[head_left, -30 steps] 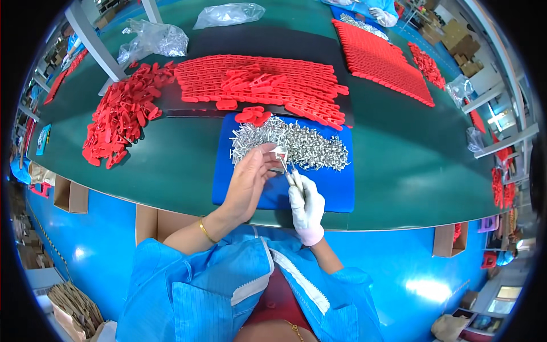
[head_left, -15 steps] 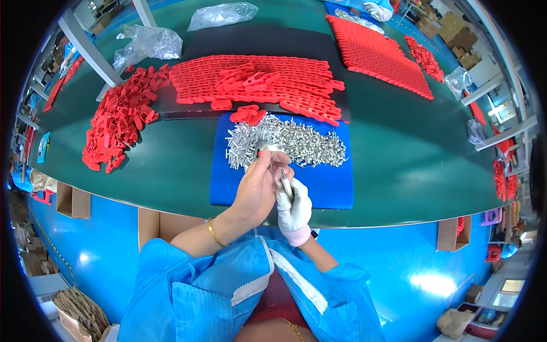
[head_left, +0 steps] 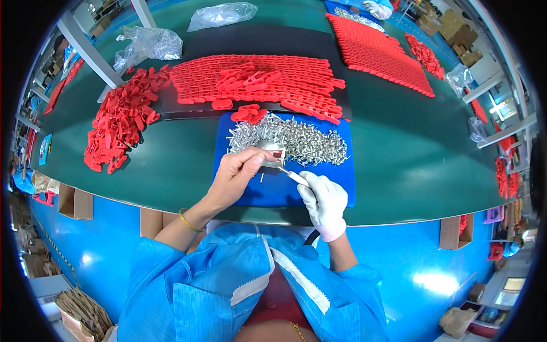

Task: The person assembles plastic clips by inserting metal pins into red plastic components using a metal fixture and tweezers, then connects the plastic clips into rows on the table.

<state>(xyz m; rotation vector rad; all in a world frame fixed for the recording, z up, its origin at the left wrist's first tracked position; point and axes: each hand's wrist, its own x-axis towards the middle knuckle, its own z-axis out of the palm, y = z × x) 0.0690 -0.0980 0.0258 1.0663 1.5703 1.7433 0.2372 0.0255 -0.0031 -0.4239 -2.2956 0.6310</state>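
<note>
My bare left hand is closed on a small shiny metal piece with a pale frame at its side, over the blue mat. Red shows inside the frame; its exact kind I cannot make out. In my white-gloved right hand is a slim hand tool with a white handle and a thin metal tip, which points at the piece's near side. Just beyond both hands, small silver rivets lie heaped on the mat. A few red plastic clips rest at the heap's far edge.
Red clips lie in rows on a black board, with more loose on top. A loose heap of clips is to the left. Plastic bags and another red array are farther off. A gloved co-worker's hand shows at the far edge.
My right hand has moved right and away from my left, so the white-handled tool now shows plainly. My left hand has turned flatter, uncovering the metal piece and its red part.
</note>
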